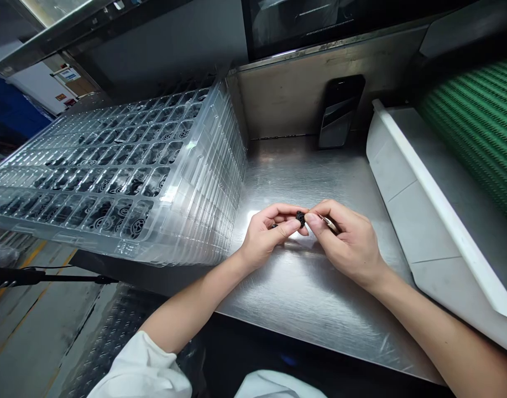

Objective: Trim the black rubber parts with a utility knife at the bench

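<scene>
Over the metal work surface (273, 287), my left hand (273, 229) pinches a small black part (300, 218) between thumb and fingertips. Another dark bit shows between the fingers of that hand. My right hand (346, 237) is closed around a slim tool (330, 224) with a shiny, light-coloured shaft. Its thumb and index fingertips meet the black part from the right. The tool's tip is mostly hidden by the fingers, so its exact kind cannot be made out.
Stacked clear plastic trays (199, 188) rise on the left, with black wheel-like parts in the top pockets. A phone (341, 112) leans against the back wall. At right stand a white bin (427, 221) and a ribbed green belt (481, 121).
</scene>
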Demonstrator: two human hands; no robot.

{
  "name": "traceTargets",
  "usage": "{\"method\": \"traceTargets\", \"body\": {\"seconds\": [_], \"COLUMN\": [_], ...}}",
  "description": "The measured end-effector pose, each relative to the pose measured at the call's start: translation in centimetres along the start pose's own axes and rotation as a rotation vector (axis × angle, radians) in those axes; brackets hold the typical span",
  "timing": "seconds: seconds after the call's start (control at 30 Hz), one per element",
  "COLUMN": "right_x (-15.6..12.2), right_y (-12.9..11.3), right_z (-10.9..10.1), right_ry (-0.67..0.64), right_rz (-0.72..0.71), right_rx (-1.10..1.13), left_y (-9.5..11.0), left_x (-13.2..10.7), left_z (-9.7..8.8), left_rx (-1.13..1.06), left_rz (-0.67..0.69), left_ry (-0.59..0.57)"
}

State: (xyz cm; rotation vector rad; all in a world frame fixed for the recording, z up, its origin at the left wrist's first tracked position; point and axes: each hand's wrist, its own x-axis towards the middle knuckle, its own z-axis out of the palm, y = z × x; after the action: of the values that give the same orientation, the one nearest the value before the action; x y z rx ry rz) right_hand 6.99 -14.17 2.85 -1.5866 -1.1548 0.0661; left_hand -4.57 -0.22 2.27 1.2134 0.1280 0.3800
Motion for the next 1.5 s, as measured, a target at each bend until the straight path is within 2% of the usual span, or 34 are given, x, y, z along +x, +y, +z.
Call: {"method": "traceTargets", "body": {"seconds": [0.13,0.23,0.3,0.4,0.57,0.67,0.87,1.2,1.37,1.5], "right_x": [0.1,0.3,0.3,0.2,-0.3,-0.6,-1.1,-1.3,-1.3,-0.9], "right_y": [0.1,0.2,0.2,0.2,0.0,0.2,1.3,1.7,1.5,0.6], "right_z": [0.0,-0.2,-0.2,0.0,0.8,1.4,2.1,2.0,1.8,1.2], "right_ry": [0.115,0.263,0.302,0.25,0.057,-0.041,-0.159,-0.185,-0.121,-0.058], "right_rz": [0.058,0.118,0.133,0.079,-0.254,-0.366,-0.338,-0.331,-0.378,-0.211], "right_rx": [-0.039,-0.035,0.027,0.029,-0.114,-0.15,-0.219,-0.27,-0.332,-0.165], "left_y": [0.0,0.2,0.2,-0.2,-0.8,-0.7,-0.3,-0.9,-0.9,-1.0], "left_x": [0.1,0.3,0.4,0.6,0.7,0.7,0.3,0.0,0.0,0.3], "left_z": [0.2,0.2,0.1,-0.1,-0.1,0.3,0.9,1.0,1.2,0.5], "left_rx": [-0.139,-0.23,-0.286,-0.354,-0.464,-0.516,-0.507,-0.442,-0.448,-0.493], "left_rz": [-0.111,-0.201,-0.241,-0.254,-0.195,-0.198,-0.24,-0.224,-0.236,-0.237], "left_ry": [0.016,0.077,0.121,0.19,0.337,0.369,0.308,0.207,0.178,0.255]}}
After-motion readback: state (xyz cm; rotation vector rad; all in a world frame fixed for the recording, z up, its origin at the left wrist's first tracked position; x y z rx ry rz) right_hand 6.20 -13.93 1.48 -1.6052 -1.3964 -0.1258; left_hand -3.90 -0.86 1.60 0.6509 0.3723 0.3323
